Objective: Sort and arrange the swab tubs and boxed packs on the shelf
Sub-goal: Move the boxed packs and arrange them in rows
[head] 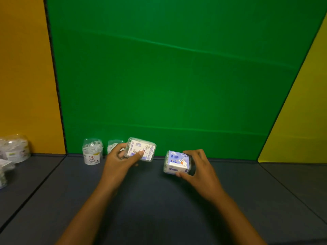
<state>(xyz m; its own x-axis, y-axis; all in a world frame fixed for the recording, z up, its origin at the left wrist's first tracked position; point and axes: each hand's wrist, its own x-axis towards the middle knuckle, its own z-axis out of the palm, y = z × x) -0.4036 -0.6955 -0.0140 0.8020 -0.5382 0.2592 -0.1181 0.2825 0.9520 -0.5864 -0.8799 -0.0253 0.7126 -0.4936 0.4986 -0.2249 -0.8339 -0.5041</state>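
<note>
My left hand [118, 161] grips a clear flat boxed pack [141, 149] with a white and blue label, held tilted just above the dark shelf surface [150, 200]. My right hand [198, 167] holds a thicker blue and white boxed pack [177, 162] that sits on or just over the shelf, to the right of the first. Two clear round swab tubs stand by the green back wall: one [92, 151] in full view, the other [113, 145] partly hidden behind my left hand.
More clear tubs and packs [15, 149] are piled at the far left by the orange wall. A green panel [168, 76] backs the shelf, with a yellow panel [300, 129] at the right. Dark seams divide the shelf surface into sections.
</note>
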